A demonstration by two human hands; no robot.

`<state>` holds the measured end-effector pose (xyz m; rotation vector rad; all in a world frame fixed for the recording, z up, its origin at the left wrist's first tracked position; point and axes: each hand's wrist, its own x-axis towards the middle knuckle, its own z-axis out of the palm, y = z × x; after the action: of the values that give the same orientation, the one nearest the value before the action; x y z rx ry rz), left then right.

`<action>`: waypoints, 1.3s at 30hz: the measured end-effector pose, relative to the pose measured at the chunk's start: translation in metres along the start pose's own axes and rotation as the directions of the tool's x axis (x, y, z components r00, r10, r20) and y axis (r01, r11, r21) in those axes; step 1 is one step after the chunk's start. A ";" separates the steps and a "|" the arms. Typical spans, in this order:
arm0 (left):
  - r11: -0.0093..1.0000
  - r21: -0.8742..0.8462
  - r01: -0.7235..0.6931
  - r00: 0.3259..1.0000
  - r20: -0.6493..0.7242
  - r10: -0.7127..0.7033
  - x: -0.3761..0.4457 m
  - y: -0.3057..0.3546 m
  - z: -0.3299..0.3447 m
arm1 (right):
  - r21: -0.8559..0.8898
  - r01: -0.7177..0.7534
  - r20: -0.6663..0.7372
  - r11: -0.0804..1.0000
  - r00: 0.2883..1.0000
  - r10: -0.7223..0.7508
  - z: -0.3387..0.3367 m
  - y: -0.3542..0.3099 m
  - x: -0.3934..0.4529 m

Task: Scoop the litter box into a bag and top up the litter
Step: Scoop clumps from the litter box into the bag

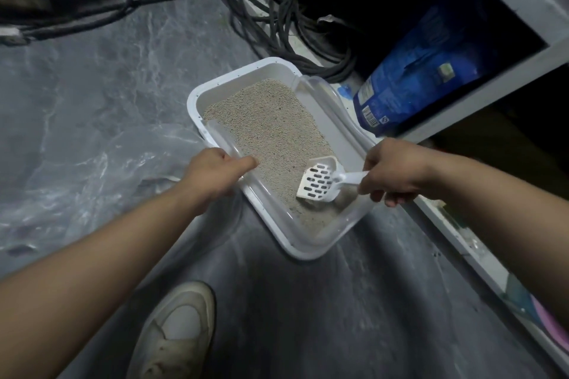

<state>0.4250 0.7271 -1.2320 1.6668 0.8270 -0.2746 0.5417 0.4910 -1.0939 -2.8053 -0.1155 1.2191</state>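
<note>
Litter box rim gripped by left hand; right fingers clasp scoop resting in litter

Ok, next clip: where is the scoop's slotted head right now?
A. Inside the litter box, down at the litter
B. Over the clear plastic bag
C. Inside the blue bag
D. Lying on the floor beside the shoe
A: the right hand holds the scoop by its handle, slotted head low over the litter inside the litter box.

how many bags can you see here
2. A clear plastic bag lies crumpled on the floor left of the litter box; a blue litter bag leans inside the dark shelf opening to its right. More could sit hidden in that dark space.
</note>
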 end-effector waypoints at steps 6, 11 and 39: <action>0.996 -0.088 -0.013 1.000 -0.004 0.012 0.001 -0.009 0.001 | -0.387 0.183 0.083 0.904 0.983 -0.163 0.005 -0.008 -0.004; 0.995 -0.101 -0.020 1.000 -0.024 0.017 0.004 -0.012 0.004 | -0.605 0.314 0.193 0.732 0.949 -0.248 0.037 -0.021 0.011; 0.990 -0.101 -0.094 0.996 -0.016 0.093 0.009 -0.026 0.002 | -0.768 0.119 -0.127 0.630 0.935 -0.332 0.037 -0.015 0.016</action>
<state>0.4151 0.7303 -1.2579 1.6077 0.7564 -0.1555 0.5247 0.5090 -1.1294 -3.4226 -1.1946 0.8404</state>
